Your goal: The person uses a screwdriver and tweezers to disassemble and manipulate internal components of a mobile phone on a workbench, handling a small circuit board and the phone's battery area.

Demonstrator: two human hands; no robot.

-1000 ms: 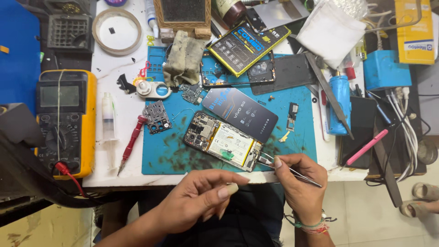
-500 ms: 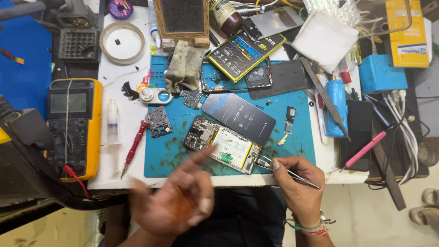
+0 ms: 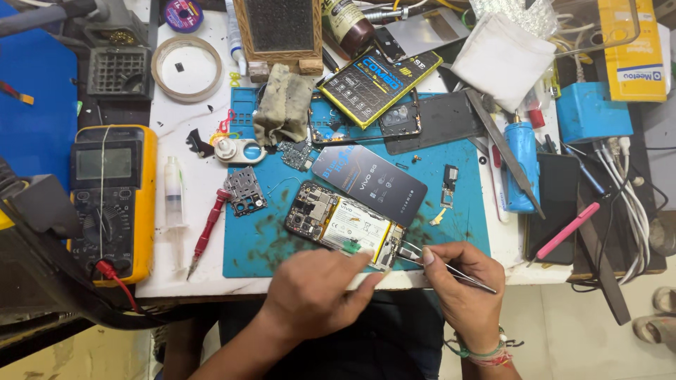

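- Blue mat (image 3: 267, 246) carries the job; an opened phone (image 3: 345, 225) lies on it with its back cover off, so battery and boards are bare; I judge the strip-down done and the inside work under way, with closing up not yet begun.
- Left hand (image 3: 313, 295) sits at the phone's near edge, fingers stretched forward; index and thumb tips press on the frame just by a small green tab (image 3: 350, 245); it steadies, it grasps nothing that I can make out.
- Right hand (image 3: 458, 281) is pinched round tweezers (image 3: 440, 266); their points reach left to the phone's lower end, just right of the left fingertips; whether they grip a part is too small to tell.
- Beyond both hands, touching the phone's far side, lies a dark back cover (image 3: 370, 184); further off a bare frame (image 3: 338, 127) and a yellow-edged battery (image 3: 370, 84); I take these as parts already removed or waiting.
- Loose pieces on the mat: a metal shield (image 3: 245, 191) left of the left hand, a small board (image 3: 449, 184) beyond the right hand; these remain unfitted.
- Containers: a tape ring (image 3: 186, 68) far beyond the left hand holds only a dark speck; a wooden box (image 3: 278, 32) beside it shows a dark mesh face, contents hidden; a syringe (image 3: 172, 193) left of the mat looks nearly drained.
- Red screwdriver (image 3: 204, 236) and yellow multimeter (image 3: 113, 200) lie well left of the left hand, untouched.
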